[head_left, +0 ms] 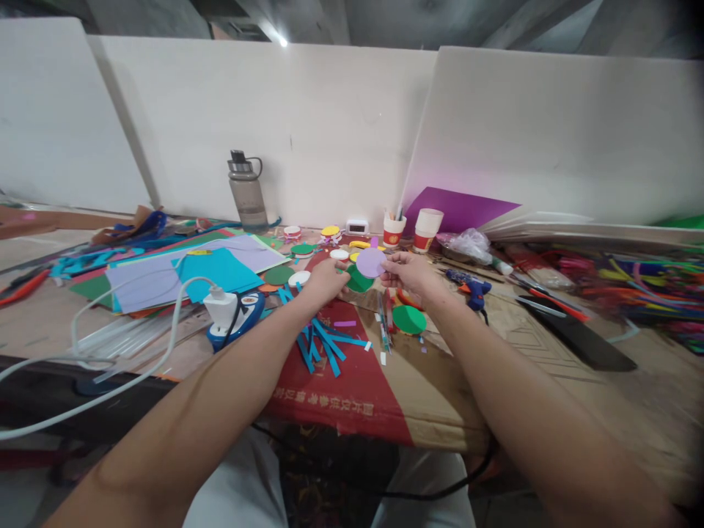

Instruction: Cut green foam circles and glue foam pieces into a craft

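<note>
Right hand [410, 273] pinching a lilac disc [371, 262] by its right rim, grip closed on it, disc held up just above the table [550, 381] near its middle. Left hand [325, 280] closed around a green disc [360, 281], tucked just below and behind the lilac one, the two overlapping; touching or not, cannot tell. Both forearms stretched forward from the near edge.

Just under the right hand, a second green disc [409, 320] flat on the table, with pens [385, 323] beside it. Below the left hand, teal strips [322, 345] scattered over a red cardboard panel [352, 381]. Toward the left, a white charger [221, 308] on a blue tool, cable trailing off the left edge; further on, a stack of coloured sheets [181, 275]. A blue glue gun [471, 286] to the right of the hands, a dark flat case [577, 334] beyond it, pipe cleaners [649, 282] at the right edge.

Along the far edge: a bottle [247, 192], two cups [410, 229], a purple sheet [462, 209] leaning on the wall, more small discs between.

Progress, judged from the layout: several discs already cut and lying about, strips cut too; the two held discs not visibly joined, glue gun untouched, so assembly seems early, most pieces loose.
</note>
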`<state>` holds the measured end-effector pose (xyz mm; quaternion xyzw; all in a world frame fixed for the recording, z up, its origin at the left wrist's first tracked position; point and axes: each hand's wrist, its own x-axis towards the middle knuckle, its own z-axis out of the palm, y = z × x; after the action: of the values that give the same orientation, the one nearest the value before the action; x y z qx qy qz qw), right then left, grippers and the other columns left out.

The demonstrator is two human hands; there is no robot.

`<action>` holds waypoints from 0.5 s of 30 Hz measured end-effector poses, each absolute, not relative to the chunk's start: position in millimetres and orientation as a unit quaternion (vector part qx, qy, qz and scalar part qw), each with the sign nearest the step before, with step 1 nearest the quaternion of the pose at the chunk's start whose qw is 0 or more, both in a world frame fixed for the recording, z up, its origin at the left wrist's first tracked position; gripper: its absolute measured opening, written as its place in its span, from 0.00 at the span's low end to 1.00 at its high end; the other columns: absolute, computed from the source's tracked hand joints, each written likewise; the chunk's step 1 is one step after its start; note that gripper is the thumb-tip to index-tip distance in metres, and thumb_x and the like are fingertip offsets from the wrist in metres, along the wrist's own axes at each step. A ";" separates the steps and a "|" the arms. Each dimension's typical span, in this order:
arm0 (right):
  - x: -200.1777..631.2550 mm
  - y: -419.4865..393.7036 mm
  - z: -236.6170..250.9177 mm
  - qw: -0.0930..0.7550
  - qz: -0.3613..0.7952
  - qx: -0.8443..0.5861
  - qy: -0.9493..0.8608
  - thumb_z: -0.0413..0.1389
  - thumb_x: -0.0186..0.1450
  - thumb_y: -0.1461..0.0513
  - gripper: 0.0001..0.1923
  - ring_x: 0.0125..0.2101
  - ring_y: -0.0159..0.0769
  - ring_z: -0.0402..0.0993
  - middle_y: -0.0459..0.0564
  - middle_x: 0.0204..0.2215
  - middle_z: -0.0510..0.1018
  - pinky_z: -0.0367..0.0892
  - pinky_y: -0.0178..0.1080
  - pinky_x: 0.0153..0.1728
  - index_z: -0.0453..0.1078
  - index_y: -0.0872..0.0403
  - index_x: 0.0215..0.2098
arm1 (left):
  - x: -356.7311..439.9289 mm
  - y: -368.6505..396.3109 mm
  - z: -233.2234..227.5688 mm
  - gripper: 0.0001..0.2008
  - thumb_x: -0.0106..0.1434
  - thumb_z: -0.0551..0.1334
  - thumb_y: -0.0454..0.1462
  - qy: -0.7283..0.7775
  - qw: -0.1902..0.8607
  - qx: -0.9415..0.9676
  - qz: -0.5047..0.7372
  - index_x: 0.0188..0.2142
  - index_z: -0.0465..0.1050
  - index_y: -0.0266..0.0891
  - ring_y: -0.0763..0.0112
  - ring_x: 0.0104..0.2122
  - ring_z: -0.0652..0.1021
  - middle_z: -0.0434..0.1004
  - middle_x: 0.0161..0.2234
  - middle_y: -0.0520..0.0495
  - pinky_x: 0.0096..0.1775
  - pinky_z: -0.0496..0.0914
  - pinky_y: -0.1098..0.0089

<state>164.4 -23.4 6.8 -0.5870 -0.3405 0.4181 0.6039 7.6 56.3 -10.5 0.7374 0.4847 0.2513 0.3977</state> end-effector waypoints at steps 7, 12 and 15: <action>170.8 -19.4 1.6 0.610 0.388 -0.595 -0.350 0.61 0.60 0.72 0.12 0.15 0.24 0.69 0.41 0.14 0.71 0.70 0.28 0.19 0.66 0.56 0.23 | 7.9 50.8 -2.1 0.08 0.63 0.58 0.33 0.439 0.497 0.697 0.273 0.27 0.69 0.36 0.77 0.16 0.71 0.72 0.18 0.53 0.24 0.66 0.77; 172.7 -17.5 0.4 0.603 0.372 -0.605 -0.363 0.63 0.59 0.71 0.11 0.14 0.25 0.68 0.42 0.13 0.71 0.70 0.28 0.18 0.67 0.56 0.23 | 8.0 53.6 -2.8 0.09 0.64 0.60 0.36 0.399 0.511 0.704 0.289 0.28 0.71 0.34 0.79 0.16 0.71 0.72 0.18 0.52 0.23 0.65 0.77; 172.0 -17.6 0.7 0.601 0.365 -0.610 -0.366 0.62 0.58 0.71 0.11 0.13 0.25 0.68 0.42 0.12 0.71 0.70 0.29 0.19 0.67 0.56 0.22 | 7.8 57.4 -6.0 0.08 0.63 0.62 0.38 0.388 0.509 0.710 0.295 0.31 0.73 0.34 0.79 0.16 0.71 0.72 0.19 0.53 0.23 0.65 0.77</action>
<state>172.0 -17.6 0.7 -0.6104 -0.3657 0.3646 0.6007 7.8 57.4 -6.0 0.7096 0.3876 0.2953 0.5089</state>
